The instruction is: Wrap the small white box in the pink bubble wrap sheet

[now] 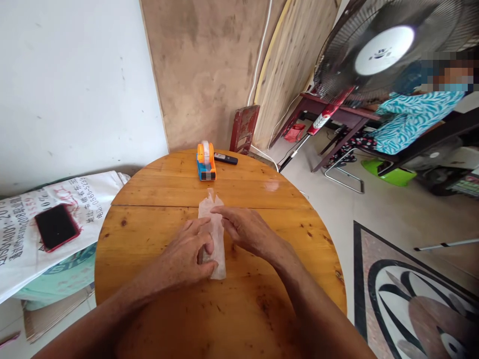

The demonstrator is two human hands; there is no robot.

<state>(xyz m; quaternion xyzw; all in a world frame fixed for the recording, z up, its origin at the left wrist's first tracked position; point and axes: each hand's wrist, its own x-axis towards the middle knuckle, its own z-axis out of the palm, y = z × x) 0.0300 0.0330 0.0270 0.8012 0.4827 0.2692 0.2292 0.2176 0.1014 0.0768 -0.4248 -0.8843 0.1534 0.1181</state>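
A small white translucent packet (216,234) lies lengthwise in the middle of the round wooden table (262,309). My left hand (187,254) rests on the packet's near end, thumb and fingers pressed together on it. My right hand (245,229) lies beside the packet on the right, its fingers curled and its fingertip touching the packet's upper part. An orange and blue tape dispenser (206,160) stands at the far edge of the table, with a dark remote control (225,158) lying just right of it.
A phone in a red case (56,227) lies on a printed white sack (22,234) left of the table. A large standing fan (374,45) is at the upper right, with a seated person (411,114) behind it. A red stool (244,127) stands beyond the table.
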